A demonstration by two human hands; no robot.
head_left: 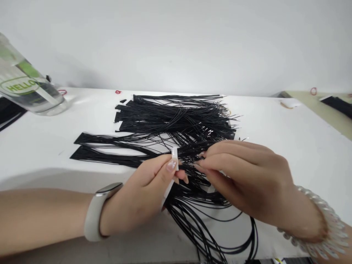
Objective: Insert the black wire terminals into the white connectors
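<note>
A heap of thin black wires [176, 117] lies across the white table [288, 132], with a looser bundle trailing toward me. My left hand [143, 194], with a pale wristband, is closed on a small white connector [174, 157] held upright between thumb and fingers. My right hand [247, 176], wearing a clear bead bracelet, pinches black wires right beside the connector. The fingertips of both hands nearly touch over the bundle.
A clear water bottle [24, 88] with green lettering stands at the far left. Small red rubber bands [118, 92] lie near the back edge. A greenish table [330, 113] with dark items adjoins on the right. A white wall rises behind.
</note>
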